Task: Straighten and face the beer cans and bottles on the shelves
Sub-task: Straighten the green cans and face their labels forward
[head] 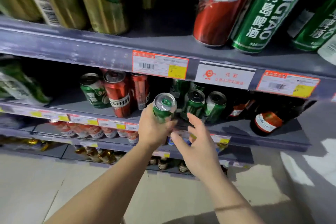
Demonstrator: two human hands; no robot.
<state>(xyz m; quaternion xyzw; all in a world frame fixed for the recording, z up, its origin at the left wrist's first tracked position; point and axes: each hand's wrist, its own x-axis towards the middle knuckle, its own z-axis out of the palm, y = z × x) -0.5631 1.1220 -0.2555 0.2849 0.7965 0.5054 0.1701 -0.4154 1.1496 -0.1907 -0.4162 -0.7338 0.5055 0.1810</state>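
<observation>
My left hand [154, 127] grips a green beer can [164, 108] by its lower body, held in front of the middle shelf [236, 129]. Just right of the can, my right hand [195, 136] hovers with fingers spread and holds nothing. Two green cans [193, 104] [215, 105] stand on the shelf behind my right hand. To the left stand red cans [118, 94] and a green can [91, 91]. Dark bottles with a red label [267, 120] stand at the right.
The top shelf [91, 43] carries gold cans [101, 2] on the left, a red can [216, 11] and green cans [269, 12] on the right, with a dark gap between. Price tags [160, 64] line the shelf edges. Lower shelves hold more cans and bottles [94, 131].
</observation>
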